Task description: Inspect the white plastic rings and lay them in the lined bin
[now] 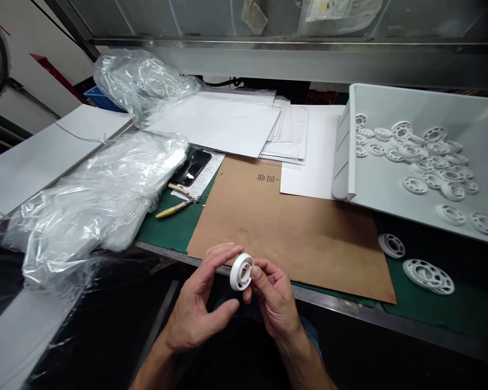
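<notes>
A white plastic ring (236, 273) is held up in front of the table's near edge. My right hand (274, 295) pinches its right side between thumb and fingers. My left hand (203, 298) is spread around the ring's left side, thumb and fingers wide apart, with the fingertips close to its top; whether they touch it is unclear. Beyond the hands, a brown cardboard sheet (244, 216) lies on the green table surface (171, 230). Right of the cardboard rest a single white ring (391, 246) and a pair of overlapping white discs (428, 276).
A white bin (382, 189) at right holds several white rings. Yellow-handled pliers (173, 210), a black phone (192, 167) and printed paper lie left of the cardboard. Plastic bags (101, 189) cover the left side; white sheets (223, 122) are stacked at the back.
</notes>
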### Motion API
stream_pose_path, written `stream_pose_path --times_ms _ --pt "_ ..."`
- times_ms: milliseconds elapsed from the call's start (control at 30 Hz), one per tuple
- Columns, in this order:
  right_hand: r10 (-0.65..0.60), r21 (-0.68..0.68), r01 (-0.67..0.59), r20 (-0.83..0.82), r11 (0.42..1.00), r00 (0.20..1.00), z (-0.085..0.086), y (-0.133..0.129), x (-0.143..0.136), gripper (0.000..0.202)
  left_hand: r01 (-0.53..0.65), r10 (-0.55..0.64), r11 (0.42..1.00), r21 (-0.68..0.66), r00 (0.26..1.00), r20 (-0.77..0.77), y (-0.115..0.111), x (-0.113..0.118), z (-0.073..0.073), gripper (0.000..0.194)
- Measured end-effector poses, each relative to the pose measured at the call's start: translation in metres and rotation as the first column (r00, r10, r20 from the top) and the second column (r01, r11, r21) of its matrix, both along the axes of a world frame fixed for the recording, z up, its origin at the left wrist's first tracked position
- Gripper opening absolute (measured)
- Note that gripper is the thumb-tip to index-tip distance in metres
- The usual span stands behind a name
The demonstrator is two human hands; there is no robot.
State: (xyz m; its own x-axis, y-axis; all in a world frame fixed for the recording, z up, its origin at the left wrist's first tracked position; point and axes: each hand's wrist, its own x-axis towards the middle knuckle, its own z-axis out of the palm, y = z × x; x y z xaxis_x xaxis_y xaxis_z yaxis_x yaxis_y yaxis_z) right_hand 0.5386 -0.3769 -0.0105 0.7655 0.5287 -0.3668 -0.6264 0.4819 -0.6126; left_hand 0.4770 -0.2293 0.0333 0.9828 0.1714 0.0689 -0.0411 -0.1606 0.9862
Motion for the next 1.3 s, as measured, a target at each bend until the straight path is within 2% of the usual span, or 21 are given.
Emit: stream_pose_path --times_ms 67,133,467,933,1133,1300 --pt "0.004 -0.008 -0.004 0.026 1.000 1.000 0.000 0.000 0.000 0.034 0.072 -0.073 0.995 0.065 0.997 0.014 0.006 -0.001 0.003 0.056" --pt "0.002 -0.022 -0.001 0.051 1.000 0.999 -0.001 -0.001 0.000 0.033 0.089 -0.092 0.992 0.085 0.995 0.039 0.011 -0.001 0.005 0.052" --pt "-0.005 -0.096 0.019 0.141 0.995 0.990 0.001 -0.004 0.000 0.028 0.055 -0.059 0.994 0.090 0.997 0.040 0.013 -0.003 0.008 0.045" --pt "-0.081 -0.208 0.164 0.356 0.964 0.931 0.006 -0.013 -0.003 0.019 -0.073 0.059 0.991 0.109 0.990 0.125 0.013 -0.001 -0.006 0.032" --pt "-0.067 -0.290 0.241 0.502 0.926 0.862 0.002 -0.019 -0.007 0.013 -0.123 0.082 0.949 0.292 0.986 0.148 0.010 -0.004 -0.013 0.042" --pt "-0.098 -0.255 0.221 0.421 0.941 0.902 0.003 -0.018 -0.009 0.021 -0.085 0.073 0.945 0.316 0.996 0.051 0.007 -0.006 -0.016 0.053"
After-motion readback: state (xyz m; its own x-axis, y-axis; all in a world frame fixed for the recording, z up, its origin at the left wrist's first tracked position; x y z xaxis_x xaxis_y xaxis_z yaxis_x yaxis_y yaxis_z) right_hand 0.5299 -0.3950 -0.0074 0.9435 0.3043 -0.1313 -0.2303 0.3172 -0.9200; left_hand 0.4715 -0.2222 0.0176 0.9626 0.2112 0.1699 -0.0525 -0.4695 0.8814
